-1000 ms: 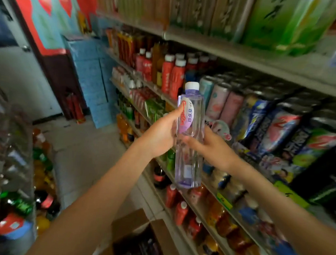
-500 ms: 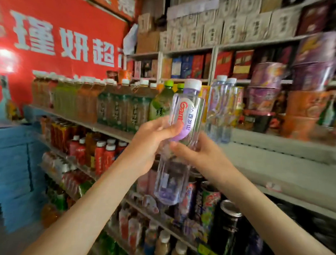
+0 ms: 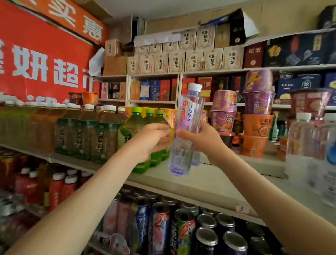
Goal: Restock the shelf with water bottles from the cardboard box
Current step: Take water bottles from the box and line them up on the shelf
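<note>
I hold a clear water bottle (image 3: 182, 147) with a white cap and a purple label upright, its base just above the beige shelf (image 3: 215, 181). My right hand (image 3: 203, 140) wraps its middle from the right. The curled fingers of my left hand (image 3: 153, 140) touch its left side at the label. Directly behind it on the shelf stands another clear water bottle (image 3: 196, 161), mostly hidden. The cardboard box is out of view.
Green tea bottles (image 3: 143, 138) stand just left of the held bottle, with brown tea bottles (image 3: 84, 131) further left. Stacked cup noodles (image 3: 256, 115) fill the back right. Blurred water bottles (image 3: 301, 137) stand at the right edge. Cans (image 3: 183, 236) line the shelf below.
The view has swung up from the lower shelves and floor box to the upper shelf. Both hands have carried the bottle up and over the bare shelf gap beside the green bottles.
</note>
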The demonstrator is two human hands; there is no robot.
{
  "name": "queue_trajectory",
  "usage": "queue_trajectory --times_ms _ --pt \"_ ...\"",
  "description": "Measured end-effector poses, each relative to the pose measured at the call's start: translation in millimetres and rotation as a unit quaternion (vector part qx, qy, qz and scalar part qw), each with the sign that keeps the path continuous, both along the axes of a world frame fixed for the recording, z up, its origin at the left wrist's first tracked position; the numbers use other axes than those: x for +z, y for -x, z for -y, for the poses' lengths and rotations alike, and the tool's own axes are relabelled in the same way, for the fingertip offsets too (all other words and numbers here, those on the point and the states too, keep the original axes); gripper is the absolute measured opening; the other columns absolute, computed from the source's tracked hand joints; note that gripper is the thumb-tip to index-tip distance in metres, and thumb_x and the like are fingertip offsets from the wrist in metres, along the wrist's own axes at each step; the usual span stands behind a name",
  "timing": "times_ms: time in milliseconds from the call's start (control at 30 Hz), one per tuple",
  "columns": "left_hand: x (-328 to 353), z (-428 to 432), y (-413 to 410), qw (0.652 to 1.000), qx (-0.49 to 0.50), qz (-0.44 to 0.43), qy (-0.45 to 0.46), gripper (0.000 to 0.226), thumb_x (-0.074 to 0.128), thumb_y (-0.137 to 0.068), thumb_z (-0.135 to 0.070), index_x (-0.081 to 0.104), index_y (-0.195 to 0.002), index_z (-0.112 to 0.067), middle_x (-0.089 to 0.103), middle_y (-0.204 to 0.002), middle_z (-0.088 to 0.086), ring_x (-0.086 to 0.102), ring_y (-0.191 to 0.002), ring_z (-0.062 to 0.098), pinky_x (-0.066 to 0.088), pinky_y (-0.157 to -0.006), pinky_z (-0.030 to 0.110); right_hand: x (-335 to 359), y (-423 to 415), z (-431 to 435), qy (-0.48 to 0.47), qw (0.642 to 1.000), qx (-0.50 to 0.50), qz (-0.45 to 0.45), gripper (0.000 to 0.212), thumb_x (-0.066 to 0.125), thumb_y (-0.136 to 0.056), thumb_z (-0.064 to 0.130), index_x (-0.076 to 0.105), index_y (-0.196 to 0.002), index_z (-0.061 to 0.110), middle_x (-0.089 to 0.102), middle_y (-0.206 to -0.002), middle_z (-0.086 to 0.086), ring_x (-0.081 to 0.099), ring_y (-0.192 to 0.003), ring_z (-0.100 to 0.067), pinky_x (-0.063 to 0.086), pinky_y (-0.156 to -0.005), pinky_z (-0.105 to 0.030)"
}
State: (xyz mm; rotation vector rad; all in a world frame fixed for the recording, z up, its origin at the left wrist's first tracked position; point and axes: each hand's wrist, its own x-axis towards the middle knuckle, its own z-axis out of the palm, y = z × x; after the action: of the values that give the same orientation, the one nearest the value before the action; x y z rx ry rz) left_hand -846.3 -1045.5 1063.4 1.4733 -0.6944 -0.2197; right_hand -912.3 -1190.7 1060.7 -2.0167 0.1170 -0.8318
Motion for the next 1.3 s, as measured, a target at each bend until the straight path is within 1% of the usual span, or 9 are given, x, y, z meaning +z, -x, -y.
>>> queue_trajectory --times_ms 233,433,533,767,900,1000,1100,1200,1300 --pt "-13.9 21.6 -27.5 0.998 0.003 0.008 -0.068 0.057 0.043 -0.083 0.011 0.049 -0.13 -0.019 0.061 -0.115 0.007 0.057 -0.106 0.021 0.05 -0.085 0.033 -18.3 -43.6 3.1 -0.011 0.999 -0.004 -0.045 0.025 0.076 -0.076 0.029 0.061 -0.096 0.024 0.068 -0.093 0.002 0.064 -0.088 -0.012 0.052 -0.068 -0.025" --pt "-23.9 29.6 -51.1 0.983 -0.047 0.119 -0.131 0.078 0.07 -0.076 -0.006 0.031 -0.142 -0.02 0.06 -0.124 -0.001 0.058 -0.109 0.014 0.048 -0.088 0.027 -15.8 -57.1 7.0 0.054 0.995 -0.031 -0.076 0.076 0.078 -0.07 0.042 0.037 -0.126 0.01 0.056 -0.113 -0.001 0.057 -0.102 -0.018 0.05 -0.08 -0.028" --pt "-25.2 36.4 -52.7 0.972 -0.076 0.188 -0.121 0.056 0.068 -0.077 0.0 0.052 -0.121 -0.032 0.066 -0.114 -0.002 0.062 -0.102 0.012 0.051 -0.087 0.027 -11.2 -56.4 18.9 0.084 0.989 -0.022 -0.12 0.092 0.077 -0.063 0.055 0.034 -0.135 0.017 0.055 -0.128 -0.002 0.056 -0.113 -0.021 0.049 -0.095 -0.039" --pt "-28.7 45.3 -69.8 0.984 -0.066 0.127 -0.107 0.05 0.066 -0.082 0.0 0.05 -0.125 -0.019 0.063 -0.112 -0.003 0.057 -0.106 0.014 0.043 -0.087 0.029 -9.6 -52.9 47.2 -0.042 0.99 -0.036 -0.126 0.048 0.045 -0.095 0.044 0.041 -0.127 0.009 0.054 -0.109 -0.004 0.057 -0.101 -0.02 0.055 -0.074 -0.032" --pt "-27.3 49.3 -86.3 0.988 -0.021 0.069 -0.133 0.076 0.073 -0.077 -0.011 0.03 -0.138 -0.022 0.048 -0.132 0.004 0.05 -0.117 0.022 0.044 -0.095 0.038 -10.6 -64.0 53.5 -0.024 0.986 -0.099 -0.134 0.046 0.056 -0.093 0.028 0.037 -0.129 0.008 0.052 -0.118 -0.007 0.055 -0.103 -0.022 0.055 -0.075 -0.034" --pt "-29.2 52.5 -94.7 0.992 -0.019 0.049 -0.113 0.07 0.073 -0.076 -0.011 0.034 -0.134 -0.021 0.052 -0.127 0.002 0.052 -0.114 0.022 0.043 -0.097 0.042 -14.0 -76.0 47.9 0.006 0.985 -0.095 -0.145 0.048 0.063 -0.088 0.027 0.04 -0.127 0.01 0.054 -0.11 -0.003 0.055 -0.096 -0.02 0.052 -0.068 -0.029" --pt "-34.4 53.3 -90.6 0.992 -0.003 0.079 -0.097 0.058 0.074 -0.077 -0.017 0.039 -0.123 -0.02 0.056 -0.111 -0.004 0.055 -0.098 0.013 0.045 -0.08 0.029 -20.7 -87.8 46.9 0.012 0.985 -0.112 -0.13 0.05 0.067 -0.085 0.028 0.045 -0.127 0.01 0.059 -0.113 -0.007 0.058 -0.089 -0.018 0.05 -0.061 -0.026" --pt "-41.1 57.8 -85.8 0.986 0.031 0.123 -0.111 0.094 0.083 -0.064 -0.037 0.026 -0.136 -0.02 0.048 -0.133 0.001 0.051 -0.117 0.022 0.046 -0.096 0.038 -24.7 -92.2 51.1 0.031 0.983 -0.133 -0.126 0.048 0.066 -0.085 0.027 0.046 -0.126 0.01 0.061 -0.11 -0.009 0.062 -0.09 -0.022 0.056 -0.067 -0.032" --pt "-41.7 60.4 -81.0 0.983 0.044 0.142 -0.103 0.081 0.082 -0.069 -0.028 0.028 -0.128 -0.015 0.05 -0.129 0.002 0.052 -0.115 0.022 0.046 -0.097 0.039 -23.3 -92.3 52.2 0.04 0.982 -0.138 -0.122 0.036 0.065 -0.086 0.023 0.052 -0.118 0.01 0.063 -0.108 -0.011 0.06 -0.084 -0.02 0.055 -0.071 -0.033"
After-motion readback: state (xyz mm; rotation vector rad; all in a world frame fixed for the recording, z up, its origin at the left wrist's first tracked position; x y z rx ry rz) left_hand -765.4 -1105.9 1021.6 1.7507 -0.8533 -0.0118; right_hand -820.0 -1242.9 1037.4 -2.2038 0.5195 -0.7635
